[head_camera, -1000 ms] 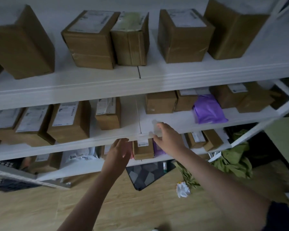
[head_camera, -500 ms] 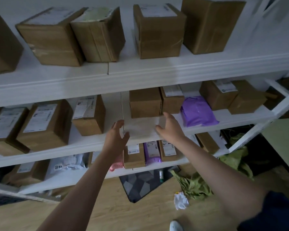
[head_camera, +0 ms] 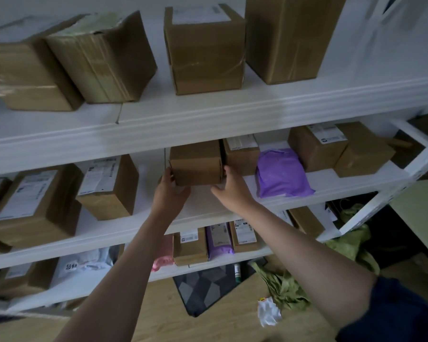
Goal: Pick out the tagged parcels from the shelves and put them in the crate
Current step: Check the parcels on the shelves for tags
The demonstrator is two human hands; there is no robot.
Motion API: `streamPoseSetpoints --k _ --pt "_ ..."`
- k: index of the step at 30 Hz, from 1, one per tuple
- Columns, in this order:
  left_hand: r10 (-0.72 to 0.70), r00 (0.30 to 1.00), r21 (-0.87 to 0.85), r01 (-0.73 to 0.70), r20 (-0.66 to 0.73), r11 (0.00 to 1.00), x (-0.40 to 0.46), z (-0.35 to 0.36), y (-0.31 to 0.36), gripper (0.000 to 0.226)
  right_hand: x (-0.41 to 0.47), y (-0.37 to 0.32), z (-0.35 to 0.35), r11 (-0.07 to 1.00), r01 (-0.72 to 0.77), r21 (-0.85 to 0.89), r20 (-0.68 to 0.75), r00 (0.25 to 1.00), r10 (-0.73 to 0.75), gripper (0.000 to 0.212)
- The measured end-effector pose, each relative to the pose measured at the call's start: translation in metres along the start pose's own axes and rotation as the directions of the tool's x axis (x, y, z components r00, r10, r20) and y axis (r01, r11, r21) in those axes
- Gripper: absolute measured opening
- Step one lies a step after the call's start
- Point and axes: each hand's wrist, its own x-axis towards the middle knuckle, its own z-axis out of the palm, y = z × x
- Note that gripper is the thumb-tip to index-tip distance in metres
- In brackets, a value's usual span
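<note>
A plain brown cardboard box (head_camera: 195, 161) stands on the middle shelf (head_camera: 232, 201), with no label showing on its visible faces. My left hand (head_camera: 169, 191) touches its lower left corner and my right hand (head_camera: 232, 186) touches its lower right corner, fingers around the sides. The box still rests on the shelf. Labelled boxes sit around it: one close behind on the right (head_camera: 241, 154) and one to the left (head_camera: 109, 186). No crate is in view.
A purple mailer bag (head_camera: 281, 172) lies right of my right hand. Bigger boxes (head_camera: 205, 50) fill the top shelf. The lowest shelf holds small labelled parcels (head_camera: 190, 245). A dark mat (head_camera: 208, 287), green cloth (head_camera: 284, 290) and crumpled paper (head_camera: 268, 312) lie on the wooden floor.
Both hands rose from the front edge of the middle shelf and reached in to the plain brown box, closing on its two lower corners. The view tilted up and closer.
</note>
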Motion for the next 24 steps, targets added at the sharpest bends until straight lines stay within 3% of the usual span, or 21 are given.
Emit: streamPoseSetpoints --k 10,14,19,24 --pt "-0.093 0.995 -0.207 0.097 0.026 0.973 -0.087 -0.013 -0.007 0.055 -0.069 -0.001 0.006 0.999 -0.033 0.006 -0.007 0.999 0.033 0.074" --pt "-0.049 0.998 -0.079 0.052 0.048 0.995 -0.105 -0.026 -0.013 0.063 -0.085 0.005 0.009 0.999 -0.024 -0.028 -0.037 0.999 0.023 0.064" --pt "0.131 0.991 0.103 -0.134 0.035 0.986 -0.089 -0.036 0.010 0.087 -0.073 0.006 0.013 0.990 0.033 -0.134 -0.011 0.999 -0.035 0.049" --pt "0.142 0.990 0.097 -0.140 -0.013 0.985 -0.085 -0.037 0.011 0.075 -0.073 -0.001 0.020 0.996 -0.040 -0.080 0.003 0.999 0.041 0.041"
